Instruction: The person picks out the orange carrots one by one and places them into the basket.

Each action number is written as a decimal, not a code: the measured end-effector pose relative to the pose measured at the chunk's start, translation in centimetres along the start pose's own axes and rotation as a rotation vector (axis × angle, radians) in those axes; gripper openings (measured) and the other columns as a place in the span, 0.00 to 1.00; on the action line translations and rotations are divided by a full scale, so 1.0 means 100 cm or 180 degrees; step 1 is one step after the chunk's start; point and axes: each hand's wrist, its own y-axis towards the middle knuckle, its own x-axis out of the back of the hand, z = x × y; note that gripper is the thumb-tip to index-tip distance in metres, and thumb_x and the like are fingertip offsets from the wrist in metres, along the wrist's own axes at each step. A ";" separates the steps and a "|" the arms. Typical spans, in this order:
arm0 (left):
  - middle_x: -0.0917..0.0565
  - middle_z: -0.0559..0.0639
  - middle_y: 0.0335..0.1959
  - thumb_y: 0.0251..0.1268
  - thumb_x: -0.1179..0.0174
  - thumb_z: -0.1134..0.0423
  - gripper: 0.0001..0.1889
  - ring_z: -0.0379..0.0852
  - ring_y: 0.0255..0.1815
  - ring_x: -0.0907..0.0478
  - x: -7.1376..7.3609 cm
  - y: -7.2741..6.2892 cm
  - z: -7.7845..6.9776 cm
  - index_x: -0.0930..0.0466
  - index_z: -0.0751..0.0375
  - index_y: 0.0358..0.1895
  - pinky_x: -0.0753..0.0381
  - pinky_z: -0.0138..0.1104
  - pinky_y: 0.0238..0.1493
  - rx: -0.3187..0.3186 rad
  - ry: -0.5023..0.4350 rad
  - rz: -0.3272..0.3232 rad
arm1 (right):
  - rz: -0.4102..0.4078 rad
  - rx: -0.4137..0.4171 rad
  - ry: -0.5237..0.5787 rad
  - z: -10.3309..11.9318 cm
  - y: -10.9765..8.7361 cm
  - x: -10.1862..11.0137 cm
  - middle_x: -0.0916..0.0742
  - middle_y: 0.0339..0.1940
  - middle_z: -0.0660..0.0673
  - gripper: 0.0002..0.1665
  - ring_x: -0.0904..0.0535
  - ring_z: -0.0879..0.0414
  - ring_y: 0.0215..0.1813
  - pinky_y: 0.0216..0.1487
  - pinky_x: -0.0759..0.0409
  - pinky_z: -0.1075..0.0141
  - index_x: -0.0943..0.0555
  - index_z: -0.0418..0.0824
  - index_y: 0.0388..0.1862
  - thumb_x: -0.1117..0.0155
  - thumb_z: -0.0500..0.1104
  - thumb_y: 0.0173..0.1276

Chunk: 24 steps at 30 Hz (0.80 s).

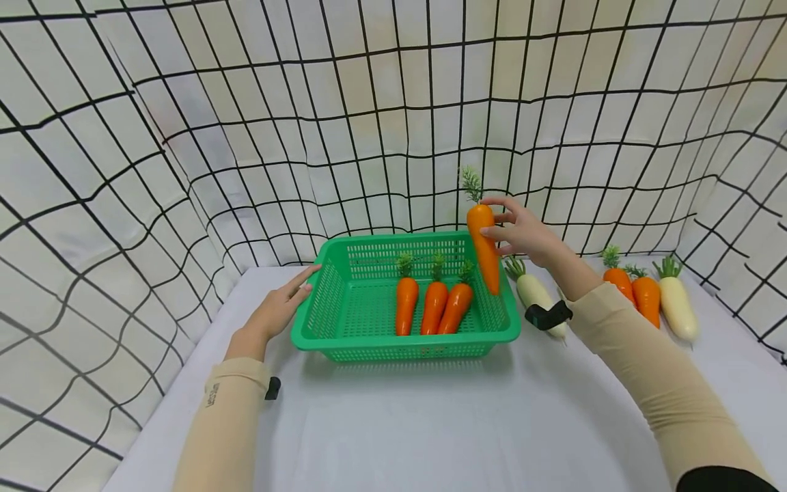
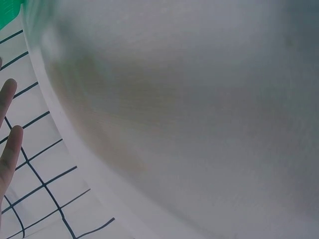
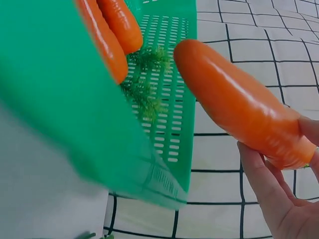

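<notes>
In the head view my right hand grips an orange carrot near its leafy top. The carrot hangs tip down over the right end of a green plastic basket. Also in the right wrist view, thumb and fingers close round the carrot, its tip toward the basket wall. My left hand rests its extended fingers on the basket's left rim. Inside the basket lie a left carrot, a middle carrot and a right carrot, leaves toward the back.
A white radish lies just right of the basket, partly behind my right wrist. Farther right are two carrots, one in front, and another white radish. White cloth with a black grid rises behind the white table.
</notes>
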 end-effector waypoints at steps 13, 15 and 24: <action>0.31 0.73 0.71 0.85 0.65 0.40 0.31 0.74 0.68 0.30 -0.001 0.000 0.000 0.48 0.42 0.84 0.35 0.69 0.64 0.0008 -0.0037 -0.0013 | 0.0355 0.0086 -0.0036 0.009 0.034 -0.044 0.38 0.76 0.29 0.36 0.26 0.32 0.65 0.56 0.19 0.41 0.40 0.45 0.82 0.42 0.33 0.79; 0.31 0.73 0.71 0.85 0.65 0.40 0.31 0.74 0.68 0.31 -0.001 -0.001 0.000 0.48 0.42 0.84 0.35 0.69 0.64 0.0013 -0.0054 -0.0012 | 0.0389 0.0080 -0.0064 0.010 0.039 -0.052 0.37 0.75 0.29 0.36 0.25 0.32 0.65 0.55 0.18 0.42 0.39 0.46 0.81 0.42 0.33 0.79; 0.21 0.71 0.58 0.84 0.65 0.40 0.31 0.70 0.63 0.25 0.000 -0.003 -0.002 0.49 0.41 0.84 0.35 0.69 0.64 0.0031 -0.0034 -0.0014 | 0.0508 -0.0015 0.0093 0.005 0.057 -0.079 0.35 0.71 0.29 0.35 0.25 0.33 0.64 0.55 0.18 0.43 0.38 0.43 0.80 0.43 0.32 0.78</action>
